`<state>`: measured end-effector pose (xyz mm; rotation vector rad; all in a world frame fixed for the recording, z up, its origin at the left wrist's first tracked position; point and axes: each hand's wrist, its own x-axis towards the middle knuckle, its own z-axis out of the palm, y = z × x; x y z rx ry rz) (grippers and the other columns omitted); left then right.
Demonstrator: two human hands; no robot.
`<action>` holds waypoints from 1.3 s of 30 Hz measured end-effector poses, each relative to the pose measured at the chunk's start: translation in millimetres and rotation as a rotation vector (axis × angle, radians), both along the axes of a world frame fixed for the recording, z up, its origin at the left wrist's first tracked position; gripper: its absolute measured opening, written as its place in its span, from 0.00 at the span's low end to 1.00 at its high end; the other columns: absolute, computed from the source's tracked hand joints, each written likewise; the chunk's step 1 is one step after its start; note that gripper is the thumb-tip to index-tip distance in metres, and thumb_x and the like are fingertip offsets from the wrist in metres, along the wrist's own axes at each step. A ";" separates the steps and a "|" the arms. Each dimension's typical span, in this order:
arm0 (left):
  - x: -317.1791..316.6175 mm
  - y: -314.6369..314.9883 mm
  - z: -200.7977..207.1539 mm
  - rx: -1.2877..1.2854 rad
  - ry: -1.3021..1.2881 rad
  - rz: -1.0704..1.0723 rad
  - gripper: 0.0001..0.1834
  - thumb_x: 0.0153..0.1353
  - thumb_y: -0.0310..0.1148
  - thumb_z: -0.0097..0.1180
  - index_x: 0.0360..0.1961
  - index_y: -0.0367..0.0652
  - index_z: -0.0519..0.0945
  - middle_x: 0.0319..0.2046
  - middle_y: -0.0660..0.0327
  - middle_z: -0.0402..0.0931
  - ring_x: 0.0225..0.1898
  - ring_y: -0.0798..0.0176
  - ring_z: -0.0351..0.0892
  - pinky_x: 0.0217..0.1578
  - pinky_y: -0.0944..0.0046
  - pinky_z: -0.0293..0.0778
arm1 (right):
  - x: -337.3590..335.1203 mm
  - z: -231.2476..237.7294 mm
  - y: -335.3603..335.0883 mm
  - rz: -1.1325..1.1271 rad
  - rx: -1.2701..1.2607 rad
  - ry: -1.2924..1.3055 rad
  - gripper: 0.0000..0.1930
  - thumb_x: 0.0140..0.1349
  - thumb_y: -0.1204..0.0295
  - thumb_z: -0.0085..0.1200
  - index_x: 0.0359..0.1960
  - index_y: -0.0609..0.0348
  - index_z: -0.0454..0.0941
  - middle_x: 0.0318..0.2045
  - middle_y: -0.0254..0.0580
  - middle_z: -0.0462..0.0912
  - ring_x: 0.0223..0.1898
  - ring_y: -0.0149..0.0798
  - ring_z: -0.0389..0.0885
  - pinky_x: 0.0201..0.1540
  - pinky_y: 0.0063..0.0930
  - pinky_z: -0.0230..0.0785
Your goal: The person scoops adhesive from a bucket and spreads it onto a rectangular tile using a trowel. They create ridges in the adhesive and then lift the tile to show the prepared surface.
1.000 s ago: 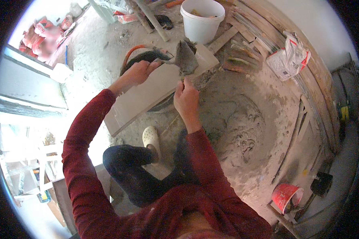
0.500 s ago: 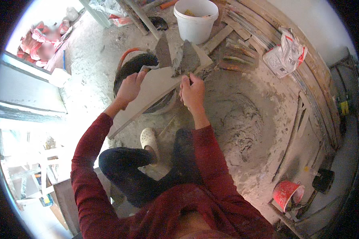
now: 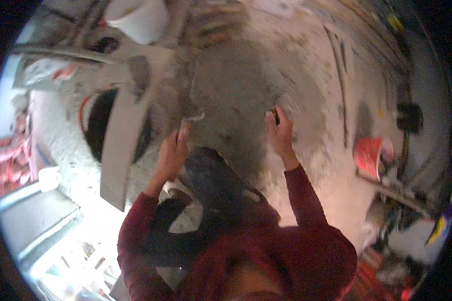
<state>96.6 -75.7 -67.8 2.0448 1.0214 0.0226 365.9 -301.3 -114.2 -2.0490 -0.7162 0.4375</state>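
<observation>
My left hand [image 3: 173, 153] is closed on the handle of a trowel [image 3: 193, 119], whose bent metal neck shows beyond the fingers. The trowel's blade is blurred against the wet grey mortar [image 3: 228, 75] spread on the floor. Farther right, my right hand [image 3: 280, 131] grips a second trowel by its dark handle [image 3: 274, 114], over the right part of the mortar; its blade cannot be made out. To the left, a long pale board [image 3: 116, 145] lies across a round black tub [image 3: 100, 124]. A dark grey patch [image 3: 140, 72] shows near the board's far end.
A white bucket [image 3: 143, 22] stands at the far left, near a loose pole [image 3: 65, 51]. Red bags [image 3: 15, 155] lie at the left edge. A red bucket [image 3: 369, 156] sits at right, beside long timber pieces [image 3: 342, 80]. My bent knee [image 3: 206, 168] is close to the mortar.
My view has swung to the right. Both hands have left the board for the floor mortar, still holding the trowels, and are now farther apart.
</observation>
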 end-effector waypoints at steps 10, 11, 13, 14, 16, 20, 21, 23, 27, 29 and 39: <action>55.9 41.7 -150.1 0.544 0.025 -0.295 0.22 0.72 0.40 0.48 0.61 0.38 0.73 0.56 0.43 0.76 0.53 0.38 0.77 0.53 0.45 0.74 | -34.3 -98.1 -260.8 -0.331 -0.645 -0.021 0.18 0.73 0.58 0.45 0.47 0.61 0.80 0.38 0.60 0.85 0.38 0.64 0.83 0.44 0.54 0.75; 40.1 53.4 -172.9 0.487 0.098 -0.221 0.22 0.72 0.40 0.48 0.61 0.38 0.73 0.55 0.44 0.77 0.53 0.38 0.77 0.54 0.45 0.73 | -38.3 -118.0 -271.4 -0.325 -0.652 -0.002 0.18 0.73 0.59 0.45 0.44 0.61 0.80 0.37 0.59 0.85 0.37 0.65 0.82 0.43 0.54 0.75; 35.4 35.7 -186.9 0.407 0.174 -0.116 0.21 0.73 0.39 0.48 0.60 0.37 0.73 0.54 0.44 0.77 0.53 0.37 0.76 0.54 0.45 0.72 | -48.9 -135.9 -287.7 -0.396 -0.618 0.040 0.17 0.73 0.61 0.45 0.38 0.62 0.80 0.33 0.60 0.84 0.36 0.65 0.82 0.40 0.55 0.75; 32.1 21.2 -191.8 0.395 0.178 -0.076 0.20 0.73 0.39 0.48 0.59 0.37 0.74 0.54 0.44 0.77 0.53 0.37 0.76 0.54 0.45 0.72 | -52.0 -142.0 -289.5 -0.418 -0.601 0.016 0.17 0.73 0.61 0.45 0.38 0.62 0.80 0.34 0.60 0.84 0.36 0.65 0.82 0.40 0.55 0.74; 20.6 4.3 -205.7 0.364 0.141 0.027 0.19 0.73 0.39 0.49 0.57 0.36 0.75 0.53 0.43 0.77 0.54 0.37 0.76 0.54 0.45 0.72 | -46.5 -154.7 -283.9 -0.450 -0.558 -0.037 0.17 0.73 0.62 0.45 0.37 0.62 0.80 0.34 0.60 0.83 0.36 0.66 0.81 0.40 0.57 0.74; -36.3 4.3 -308.3 0.287 0.194 0.259 0.17 0.73 0.38 0.51 0.53 0.36 0.77 0.49 0.43 0.79 0.52 0.39 0.78 0.51 0.47 0.73 | -7.4 -171.8 -215.1 -0.494 -0.387 -0.232 0.17 0.72 0.61 0.46 0.37 0.64 0.79 0.32 0.61 0.82 0.35 0.67 0.79 0.38 0.55 0.73; -46.7 6.0 -330.4 0.255 0.250 0.307 0.16 0.72 0.38 0.51 0.52 0.36 0.78 0.48 0.43 0.80 0.51 0.39 0.78 0.50 0.48 0.73 | 3.7 -174.3 -207.0 -0.389 -0.419 -0.173 0.17 0.73 0.60 0.47 0.36 0.63 0.79 0.29 0.58 0.82 0.31 0.63 0.79 0.34 0.51 0.72; -64.2 -1.6 -363.4 0.424 -0.073 0.188 0.15 0.73 0.37 0.50 0.50 0.37 0.78 0.45 0.45 0.82 0.48 0.41 0.81 0.47 0.49 0.75 | 18.6 -182.8 -208.6 -0.191 -0.497 -0.064 0.17 0.73 0.59 0.48 0.34 0.60 0.78 0.24 0.51 0.81 0.23 0.55 0.79 0.25 0.44 0.71; -54.4 -32.7 -387.4 0.327 -0.006 0.162 0.15 0.74 0.36 0.47 0.50 0.37 0.79 0.42 0.48 0.83 0.43 0.45 0.83 0.44 0.50 0.77 | -0.5 -180.4 -237.6 -0.379 -0.044 0.734 0.13 0.75 0.62 0.47 0.46 0.59 0.76 0.23 0.31 0.75 0.19 0.30 0.72 0.20 0.26 0.66; -47.4 -33.7 -388.4 0.238 0.147 0.191 0.15 0.75 0.36 0.46 0.50 0.37 0.79 0.41 0.50 0.84 0.41 0.47 0.84 0.43 0.51 0.77 | -7.2 -153.4 -224.3 -0.420 -0.066 0.914 0.12 0.75 0.62 0.48 0.48 0.58 0.75 0.19 0.27 0.71 0.14 0.25 0.67 0.14 0.23 0.61; -42.0 -42.6 -277.4 0.020 -0.058 0.172 0.23 0.70 0.40 0.52 0.60 0.37 0.76 0.44 0.48 0.83 0.46 0.46 0.84 0.47 0.49 0.77 | -22.2 -57.3 -223.4 -0.581 0.317 1.279 0.17 0.76 0.56 0.48 0.54 0.54 0.74 0.18 0.24 0.65 0.11 0.21 0.57 0.10 0.18 0.49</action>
